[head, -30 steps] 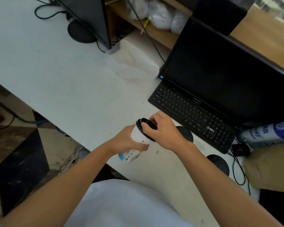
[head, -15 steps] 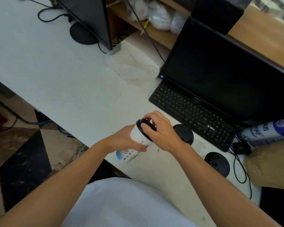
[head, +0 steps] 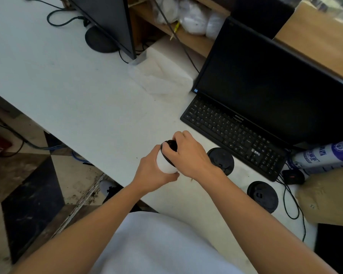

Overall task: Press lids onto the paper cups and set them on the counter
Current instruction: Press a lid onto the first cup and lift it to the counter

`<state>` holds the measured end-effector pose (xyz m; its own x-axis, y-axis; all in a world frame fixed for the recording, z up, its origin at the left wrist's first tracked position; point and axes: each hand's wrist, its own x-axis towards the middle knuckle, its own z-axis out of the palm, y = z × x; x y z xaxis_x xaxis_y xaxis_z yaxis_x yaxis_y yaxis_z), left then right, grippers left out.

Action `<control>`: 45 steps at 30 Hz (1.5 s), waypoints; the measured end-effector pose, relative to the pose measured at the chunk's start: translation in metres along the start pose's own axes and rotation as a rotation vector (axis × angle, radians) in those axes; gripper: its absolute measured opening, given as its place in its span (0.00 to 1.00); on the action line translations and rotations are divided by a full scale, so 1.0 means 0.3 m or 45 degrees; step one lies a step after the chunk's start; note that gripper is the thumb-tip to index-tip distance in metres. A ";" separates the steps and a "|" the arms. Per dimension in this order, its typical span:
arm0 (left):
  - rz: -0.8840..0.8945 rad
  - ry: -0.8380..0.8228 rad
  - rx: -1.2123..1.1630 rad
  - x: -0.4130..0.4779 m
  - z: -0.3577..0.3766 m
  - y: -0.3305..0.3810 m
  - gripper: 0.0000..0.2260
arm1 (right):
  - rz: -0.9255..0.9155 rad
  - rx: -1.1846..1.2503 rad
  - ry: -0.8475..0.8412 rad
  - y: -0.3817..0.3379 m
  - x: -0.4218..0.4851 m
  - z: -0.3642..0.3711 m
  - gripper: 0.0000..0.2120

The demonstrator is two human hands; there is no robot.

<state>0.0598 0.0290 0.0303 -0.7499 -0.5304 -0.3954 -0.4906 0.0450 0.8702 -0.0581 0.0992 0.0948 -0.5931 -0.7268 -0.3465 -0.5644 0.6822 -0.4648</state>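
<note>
Both bare forearms reach forward from the bottom edge and converge near the middle; the left hand (head: 152, 171) curls from the left with its fingers wrapped and thumb low; the right hand (head: 188, 155) arches above it, palm down, fingertips bent downward and pressing.

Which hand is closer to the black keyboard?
Right. The right hand is on the cup's lid, just before the keyboard; the left hand holds the cup, farther away.
</note>
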 end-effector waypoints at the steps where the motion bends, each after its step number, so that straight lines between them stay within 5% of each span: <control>1: 0.010 -0.029 -0.016 0.003 -0.009 0.000 0.34 | -0.011 0.012 -0.001 -0.001 -0.003 -0.005 0.18; 9: -0.031 -0.517 -0.163 0.032 -0.099 0.027 0.24 | -0.258 0.058 -0.052 -0.001 -0.031 -0.046 0.17; 26: -0.154 -1.492 -0.441 0.066 -0.195 0.004 0.22 | -0.552 0.196 -0.099 -0.015 -0.105 -0.038 0.21; 29: -0.170 -1.363 -0.422 0.065 -0.191 0.009 0.20 | -0.582 0.214 -0.025 0.007 -0.102 -0.027 0.20; 33: -0.108 -0.764 -0.158 0.042 -0.140 0.042 0.25 | -0.338 0.225 0.077 0.032 -0.077 -0.009 0.25; 38: 0.088 -0.164 0.171 0.014 -0.050 0.055 0.32 | -0.053 0.127 0.053 0.030 -0.052 0.016 0.18; 45: 0.075 -0.275 0.092 0.013 -0.058 0.037 0.31 | -0.185 -0.113 0.025 0.033 -0.064 -0.004 0.19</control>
<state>0.0593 0.0127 0.0434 -0.8518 -0.3321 -0.4051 -0.4679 0.1348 0.8735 -0.0529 0.1200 0.0979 -0.5121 -0.8171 -0.2648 -0.6929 0.5752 -0.4348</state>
